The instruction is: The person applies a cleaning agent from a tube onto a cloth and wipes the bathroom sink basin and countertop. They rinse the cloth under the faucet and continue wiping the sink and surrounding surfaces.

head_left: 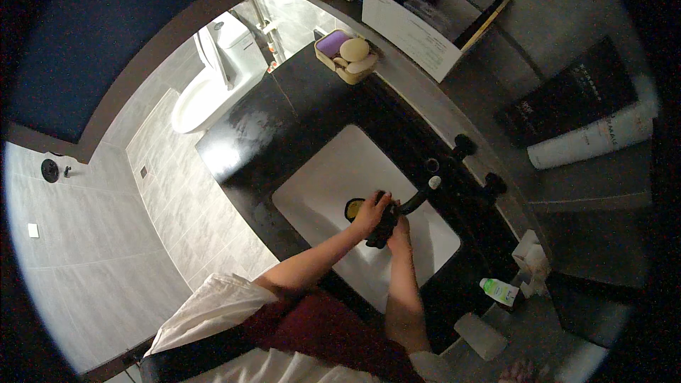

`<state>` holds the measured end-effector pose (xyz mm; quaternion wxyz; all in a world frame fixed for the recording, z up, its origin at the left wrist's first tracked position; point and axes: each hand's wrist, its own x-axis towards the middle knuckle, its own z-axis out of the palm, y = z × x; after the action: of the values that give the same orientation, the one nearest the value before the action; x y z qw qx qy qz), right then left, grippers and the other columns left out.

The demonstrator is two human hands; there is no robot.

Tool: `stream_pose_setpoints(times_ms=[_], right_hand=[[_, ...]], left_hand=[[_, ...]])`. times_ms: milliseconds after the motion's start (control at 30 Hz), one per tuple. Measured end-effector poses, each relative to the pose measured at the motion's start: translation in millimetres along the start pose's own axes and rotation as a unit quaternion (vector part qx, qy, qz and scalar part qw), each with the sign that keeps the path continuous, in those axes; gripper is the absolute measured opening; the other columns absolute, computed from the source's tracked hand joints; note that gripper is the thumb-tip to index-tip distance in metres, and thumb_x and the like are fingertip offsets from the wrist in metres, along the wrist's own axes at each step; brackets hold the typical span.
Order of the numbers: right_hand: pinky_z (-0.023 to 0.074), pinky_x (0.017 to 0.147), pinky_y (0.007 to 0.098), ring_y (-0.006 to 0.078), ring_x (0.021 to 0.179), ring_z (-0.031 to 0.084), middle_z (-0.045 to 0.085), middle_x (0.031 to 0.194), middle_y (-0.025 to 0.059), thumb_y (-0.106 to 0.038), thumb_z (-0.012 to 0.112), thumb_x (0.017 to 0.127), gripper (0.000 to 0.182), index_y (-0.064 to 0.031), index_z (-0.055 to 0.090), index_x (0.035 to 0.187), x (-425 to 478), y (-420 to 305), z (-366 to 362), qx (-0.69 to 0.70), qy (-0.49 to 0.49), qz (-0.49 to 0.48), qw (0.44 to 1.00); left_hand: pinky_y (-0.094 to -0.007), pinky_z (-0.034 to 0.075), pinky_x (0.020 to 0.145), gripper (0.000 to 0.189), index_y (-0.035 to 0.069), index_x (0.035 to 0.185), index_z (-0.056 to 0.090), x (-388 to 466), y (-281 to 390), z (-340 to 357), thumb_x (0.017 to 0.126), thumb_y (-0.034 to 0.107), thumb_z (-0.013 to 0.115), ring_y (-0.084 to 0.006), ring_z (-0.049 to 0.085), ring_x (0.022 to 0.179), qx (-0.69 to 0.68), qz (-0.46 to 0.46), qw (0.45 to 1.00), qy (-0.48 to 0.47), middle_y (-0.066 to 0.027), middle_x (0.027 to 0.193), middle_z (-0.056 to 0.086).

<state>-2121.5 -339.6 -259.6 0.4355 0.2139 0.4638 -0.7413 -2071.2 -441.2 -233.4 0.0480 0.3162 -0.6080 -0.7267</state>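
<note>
Over the white sink basin (314, 191), both hands hold a black item (379, 230) just under the end of the black faucet (416, 202). My left hand (370, 215) grips it from above, fingers curled over its top. On the other side, my right hand (400, 233) holds it close to the spout, its fingers partly hidden. A rounded, black-rimmed part with a yellow inside (354, 209) sticks out left of my left hand. Whether it belongs to the black item, and what that item is, I cannot tell. Running water cannot be made out clearly.
The basin sits in a black countertop (298, 90). Two black tap handles (495, 185) stand behind it. A soap box (346, 58) is at the far end; a green-and-white bottle (499, 291) lies at the right. Tubes (590, 135) and a white box (409, 32) occupy the ledge. A toilet (213, 90) stands beyond.
</note>
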Motion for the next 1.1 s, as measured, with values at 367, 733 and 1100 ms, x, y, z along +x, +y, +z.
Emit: stream_pose_setpoints(times_ms=[367,733,1100], right_hand=[[0.0454,0.088,0.0405,0.0274,0.106,0.052,0.05,0.121,0.0138,-0.018,0.052,0.087,0.042,-0.005,0.042,0.126,-23,1,-5,0.056,-0.018,-0.164,0.985],[0.046,0.067,0.0362,0.0273,0.073,0.058,0.061,0.081,0.0118,-0.025,0.056,0.087,0.024,-0.0015,0.062,0.087,-54,10,51,-0.584,0.226,-0.198,0.754],[0.0424,0.057,0.0381,0.0272,0.061,0.055,0.057,0.067,0.0138,-0.03,0.056,0.085,0.029,-0.0027,0.058,0.076,-32,39,47,-0.529,0.123,-0.421,0.726]], left_hand=[[-0.0306,0.045,0.079,0.038,0.008,0.116,0.051,7,-2,-10,0.091,0.036,0.05,-0.0181,0.056,0.086,-0.044,-0.032,0.999,0.006,-0.0064,0.1,0.06],[-0.0336,0.045,0.068,0.026,0.003,0.101,0.053,26,-57,6,0.09,0.026,0.051,-0.0185,0.054,0.081,0.409,0.092,0.901,-0.11,-0.0052,0.09,0.057],[-0.0351,0.044,0.07,0.04,0.002,0.113,0.05,82,-135,-17,0.089,0.032,0.045,-0.0238,0.056,0.083,-0.239,-0.17,0.956,0.013,-0.0143,0.102,0.058]])
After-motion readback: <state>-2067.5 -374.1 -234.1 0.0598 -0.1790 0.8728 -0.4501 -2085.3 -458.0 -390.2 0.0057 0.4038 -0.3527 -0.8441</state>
